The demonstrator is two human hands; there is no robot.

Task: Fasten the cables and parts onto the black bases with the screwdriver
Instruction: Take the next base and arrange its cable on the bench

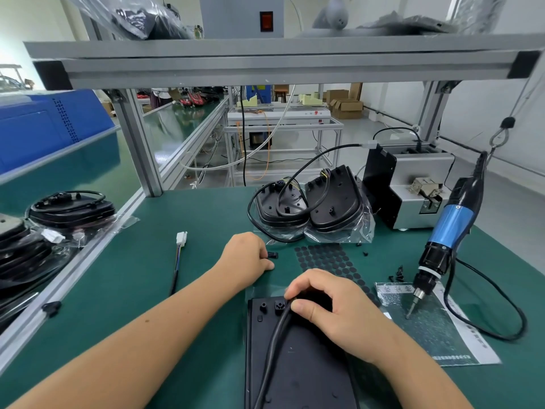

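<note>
Head view, black base: we see the black base [298,358] flat on the green mat [132,290], long axis running from us toward the bench's far side.
Cable: the black cable [274,338] runs up the base to its far end.
Right hand: our right hand [330,305] has its fingers curled, pinning the cable at that far end.
Left hand: our left hand [246,258] pinches a small black clip [272,255] on the mat, just beyond and left of the base.
Screwdriver: the screwdriver [442,246] hangs tip-down to the right, nearer our right hand; we judge that hand would take it.
Loose screws: loose screws [396,274] lie between base and screwdriver.
</note>
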